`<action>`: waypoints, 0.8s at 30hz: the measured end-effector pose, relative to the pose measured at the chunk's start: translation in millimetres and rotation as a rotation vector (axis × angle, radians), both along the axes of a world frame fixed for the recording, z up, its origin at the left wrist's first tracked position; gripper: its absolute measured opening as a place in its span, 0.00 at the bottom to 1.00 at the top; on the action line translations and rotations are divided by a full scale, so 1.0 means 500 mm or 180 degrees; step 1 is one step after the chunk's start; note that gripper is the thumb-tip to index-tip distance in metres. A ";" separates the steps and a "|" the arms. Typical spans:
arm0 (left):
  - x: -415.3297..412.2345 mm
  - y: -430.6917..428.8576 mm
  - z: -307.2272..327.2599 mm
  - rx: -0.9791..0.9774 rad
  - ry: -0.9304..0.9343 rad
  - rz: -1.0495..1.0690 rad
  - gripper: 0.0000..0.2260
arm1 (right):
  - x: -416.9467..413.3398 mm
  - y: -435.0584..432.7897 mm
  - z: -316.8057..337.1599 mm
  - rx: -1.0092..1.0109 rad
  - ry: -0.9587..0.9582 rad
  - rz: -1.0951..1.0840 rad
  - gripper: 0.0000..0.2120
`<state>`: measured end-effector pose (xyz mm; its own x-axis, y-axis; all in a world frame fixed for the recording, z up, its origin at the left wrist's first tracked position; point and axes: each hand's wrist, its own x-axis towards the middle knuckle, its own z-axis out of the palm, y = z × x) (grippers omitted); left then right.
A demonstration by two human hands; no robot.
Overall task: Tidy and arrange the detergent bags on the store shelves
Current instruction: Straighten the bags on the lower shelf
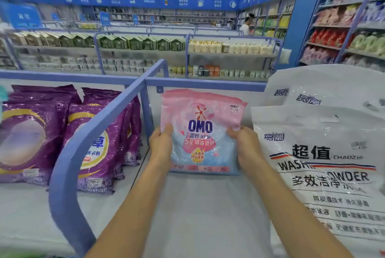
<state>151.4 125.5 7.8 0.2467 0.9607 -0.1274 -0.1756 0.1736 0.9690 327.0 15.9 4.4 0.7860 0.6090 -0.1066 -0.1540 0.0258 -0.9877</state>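
A pink and blue OMO detergent bag [203, 124] stands upright on the white shelf [200, 205], its bottom edge touching the shelf. My left hand [161, 145] grips its left edge and my right hand [245, 145] grips its right edge, thumbs on the front. Large white washing-powder bags [325, 166] lean stacked just to the right. Purple detergent bags [98, 141] stand in the left compartment, behind the blue divider rail [83, 145].
A blue back rail [204, 83] bounds the shelf. Beyond it stand aisles of boxed and bottled goods [145, 44]. A tall shelf of coloured bags [343, 28] rises at the right. People [245, 25] stand far back.
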 end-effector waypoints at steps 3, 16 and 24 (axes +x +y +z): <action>-0.001 0.024 -0.010 -0.0038 -0.0126 0.0051 0.10 | -0.005 -0.004 -0.006 0.0041 -0.0074 -0.0003 0.11; -0.027 -0.031 -0.054 0.1250 0.1525 -0.0809 0.22 | -0.052 -0.071 -0.072 -0.1212 -0.1659 0.0553 0.34; -0.041 -0.019 -0.082 0.0808 0.1458 -0.0784 0.32 | -0.066 -0.083 -0.095 -0.1398 -0.1717 0.0390 0.30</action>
